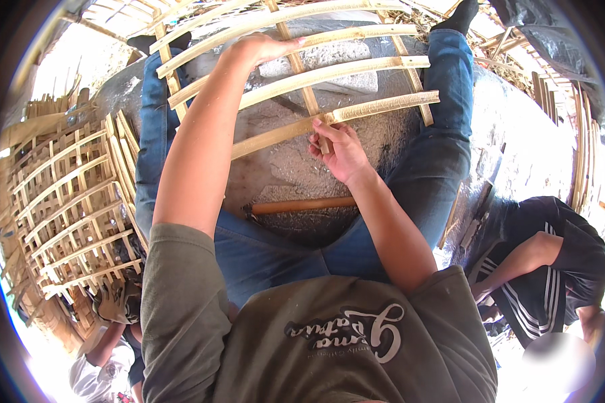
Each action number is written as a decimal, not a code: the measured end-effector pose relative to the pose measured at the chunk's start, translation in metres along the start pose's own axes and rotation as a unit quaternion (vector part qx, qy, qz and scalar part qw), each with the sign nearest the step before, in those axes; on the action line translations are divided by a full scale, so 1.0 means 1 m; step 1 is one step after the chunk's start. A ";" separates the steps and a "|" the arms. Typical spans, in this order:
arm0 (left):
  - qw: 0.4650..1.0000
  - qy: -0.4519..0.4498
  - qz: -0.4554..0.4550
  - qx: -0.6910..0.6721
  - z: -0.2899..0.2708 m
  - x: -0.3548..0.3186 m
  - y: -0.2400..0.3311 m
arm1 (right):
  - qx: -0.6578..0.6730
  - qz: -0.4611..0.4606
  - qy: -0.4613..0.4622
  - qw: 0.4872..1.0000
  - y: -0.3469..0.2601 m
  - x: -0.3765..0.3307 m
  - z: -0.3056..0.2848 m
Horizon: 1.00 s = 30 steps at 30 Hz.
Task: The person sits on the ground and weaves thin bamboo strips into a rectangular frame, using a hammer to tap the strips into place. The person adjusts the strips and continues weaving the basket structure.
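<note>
Bamboo lattice (383, 64), left hand (257, 51) grasping it mid-span, right hand (341, 149) below, pinching its near edge

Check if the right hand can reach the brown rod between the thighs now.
Likely yes: the brown rod lies mostly uncovered, outside the bamboo lattice, but the right hand would have to let go of that first.

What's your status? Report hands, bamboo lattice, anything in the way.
Left hand on the pale, curved-slat bamboo lattice, upper part. Right hand pinching it where lowest slat meets middle crosspiece. Rough, whitish rectangular block shows beneath; contact unclear.
</note>
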<state>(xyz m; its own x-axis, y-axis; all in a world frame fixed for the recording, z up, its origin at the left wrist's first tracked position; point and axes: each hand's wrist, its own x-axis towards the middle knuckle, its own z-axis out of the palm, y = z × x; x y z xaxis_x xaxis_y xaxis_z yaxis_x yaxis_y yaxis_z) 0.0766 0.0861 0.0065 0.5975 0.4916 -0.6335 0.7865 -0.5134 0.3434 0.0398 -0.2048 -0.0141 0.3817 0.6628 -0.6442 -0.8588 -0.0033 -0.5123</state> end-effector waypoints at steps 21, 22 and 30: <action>0.999 0.030 0.038 0.012 0.007 -0.006 0.003 | -0.125 -0.011 0.041 0.991 -0.006 -0.013 0.000; 0.998 0.034 0.044 0.019 0.005 -0.013 0.007 | -0.127 -0.012 0.042 0.991 -0.006 -0.013 0.000; 0.998 0.036 0.039 0.018 0.002 -0.025 0.009 | -0.151 -0.035 0.060 0.986 -0.007 -0.010 0.004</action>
<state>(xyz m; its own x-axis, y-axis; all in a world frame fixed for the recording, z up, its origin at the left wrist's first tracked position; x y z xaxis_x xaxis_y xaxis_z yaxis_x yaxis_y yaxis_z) 0.0690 0.0678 0.0239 0.6669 0.4977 -0.5546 0.7321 -0.5765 0.3630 0.0407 -0.2084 -0.0017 0.4887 0.5768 -0.6546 -0.6949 -0.1964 -0.6918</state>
